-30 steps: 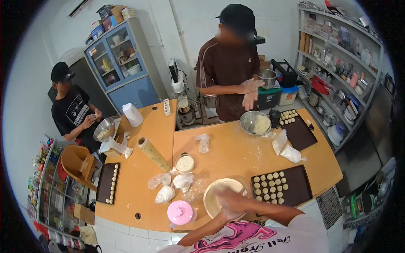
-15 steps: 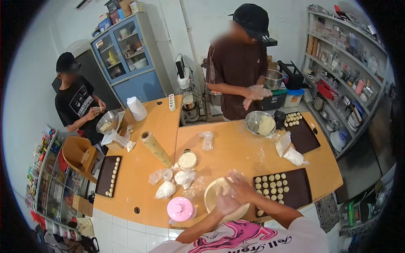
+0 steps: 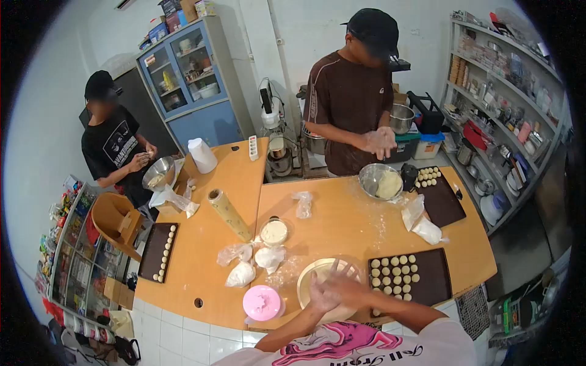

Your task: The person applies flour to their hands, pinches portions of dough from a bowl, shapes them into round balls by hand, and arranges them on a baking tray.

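Observation:
My left hand (image 3: 321,297) and my right hand (image 3: 349,288) meet palm to palm above a wide cream bowl (image 3: 303,282). White flour coats both. My right hand lies across the left with its fingers stretched out and spread; my left fingers are straight but partly covered by it. Anything between the palms is hidden. Right of the bowl, a dark baking tray (image 3: 432,283) holds rows of small pale dough balls (image 3: 395,271). At the bowl's left stands a tub with a pink lid (image 3: 262,303).
Bags of white powder (image 3: 240,274), a small bowl of powder (image 3: 274,232) and a roll of plastic wrap (image 3: 230,215) stand left of centre. Across the table, one person (image 3: 351,116) stands behind a steel bowl (image 3: 379,181). Another person (image 3: 116,140) works at far left beside another tray (image 3: 158,252).
My hands have shifted against each other, the right now lying more over the left. The person across has brought their floured hands together. The view has shifted slightly.

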Motion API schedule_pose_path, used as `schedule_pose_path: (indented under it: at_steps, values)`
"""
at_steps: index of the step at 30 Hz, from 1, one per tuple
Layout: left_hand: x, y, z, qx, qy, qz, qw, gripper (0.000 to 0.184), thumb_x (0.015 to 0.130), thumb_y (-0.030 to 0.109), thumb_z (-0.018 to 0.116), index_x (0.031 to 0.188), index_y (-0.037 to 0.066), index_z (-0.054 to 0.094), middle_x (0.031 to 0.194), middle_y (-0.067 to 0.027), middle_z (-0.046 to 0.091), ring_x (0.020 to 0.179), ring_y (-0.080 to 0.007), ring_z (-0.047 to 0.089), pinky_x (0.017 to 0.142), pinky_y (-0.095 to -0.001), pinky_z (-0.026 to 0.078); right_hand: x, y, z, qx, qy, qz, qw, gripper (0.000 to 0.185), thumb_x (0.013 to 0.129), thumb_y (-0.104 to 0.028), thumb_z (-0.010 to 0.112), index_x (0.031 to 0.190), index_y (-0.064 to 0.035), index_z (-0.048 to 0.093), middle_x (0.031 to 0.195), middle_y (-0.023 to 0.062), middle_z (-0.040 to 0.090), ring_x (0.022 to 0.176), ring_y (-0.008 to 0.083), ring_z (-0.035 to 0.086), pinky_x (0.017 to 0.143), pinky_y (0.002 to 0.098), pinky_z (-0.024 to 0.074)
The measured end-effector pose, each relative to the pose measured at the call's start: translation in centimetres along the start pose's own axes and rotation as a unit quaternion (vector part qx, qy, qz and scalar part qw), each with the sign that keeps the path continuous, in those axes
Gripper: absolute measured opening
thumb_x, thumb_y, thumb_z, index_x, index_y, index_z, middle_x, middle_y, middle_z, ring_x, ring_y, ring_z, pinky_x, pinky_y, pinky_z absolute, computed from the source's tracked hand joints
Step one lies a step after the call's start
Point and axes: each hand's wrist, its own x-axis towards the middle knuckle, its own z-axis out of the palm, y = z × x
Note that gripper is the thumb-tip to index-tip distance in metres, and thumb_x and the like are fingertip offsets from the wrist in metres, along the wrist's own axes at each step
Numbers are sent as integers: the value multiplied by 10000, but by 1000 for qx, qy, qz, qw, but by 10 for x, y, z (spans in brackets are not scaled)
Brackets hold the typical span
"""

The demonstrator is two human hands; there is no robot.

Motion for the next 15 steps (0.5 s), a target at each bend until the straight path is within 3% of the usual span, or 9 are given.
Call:
schedule_pose_path:
  at_steps: [1,2,6,7,9,10,12,14,15]
  values:
    - [3,-4,-9,24,11,13,1000,811,885,685,320,1499,171,190,1531,-137,238,1382,-338,271,1136,-505,218,35,-42,58,-118,164,367,908,741,915,-530,417,1515,-186,152,1585,106,86,1453,311,30,1148,535,94]
    - [6,-11,-20,56,22,27,998,806,884,687,318,1497,179,194,1533,-133,235,1384,-342,267,1137,-512,214,39,-39,67,-129,204,396,886,766,908,-559,421,1518,-190,140,1586,99,83,1454,313,17,1148,547,84]
    - [9,-29,-36,337,35,188,922,785,882,695,307,1492,211,208,1542,-116,225,1390,-361,252,1138,-538,196,-12,12,37,-300,98,-81,945,901,843,-625,487,1517,-149,125,1581,119,87,1447,328,68,1147,531,132]
    - [13,-23,-15,214,-45,171,961,791,882,697,302,1503,225,170,1546,-116,210,1397,-357,236,1144,-524,196,-13,15,30,-331,69,-203,919,935,827,-642,503,1516,-139,121,1580,124,88,1445,331,80,1147,527,145]
    - [20,-7,22,-26,-255,30,966,803,882,698,302,1517,248,104,1550,-116,185,1409,-350,209,1153,-498,195,-6,15,13,-211,75,-103,969,823,848,-531,510,1491,-122,200,1539,160,182,1415,359,161,1145,508,167]
    - [16,-4,31,-140,-381,-76,911,809,882,698,307,1520,257,76,1551,-116,175,1413,-346,199,1157,-486,195,-3,13,0,-147,74,-51,985,768,859,-475,514,1479,-114,240,1519,178,229,1400,373,202,1145,498,178]
    - [14,-9,51,68,-210,-47,974,804,883,705,287,1520,267,67,1554,-113,174,1417,-355,185,1155,-511,184,2,10,-24,-26,69,51,996,665,880,-364,521,1454,-97,320,1478,214,322,1369,401,283,1143,479,201]
    - [-8,-24,84,147,-25,76,986,805,874,728,267,1516,259,137,1549,-109,200,1406,-374,214,1136,-557,195,-15,-10,-22,-4,3,-92,996,592,903,-339,493,1425,-88,373,1508,164,291,1376,395,269,1120,505,218]
    - [-5,-17,73,44,-117,51,991,805,870,731,271,1511,257,164,1548,-110,205,1403,-375,220,1133,-557,201,-18,-16,-20,8,-27,-162,986,558,914,-326,480,1410,-83,400,1522,138,275,1380,393,263,1108,518,227]
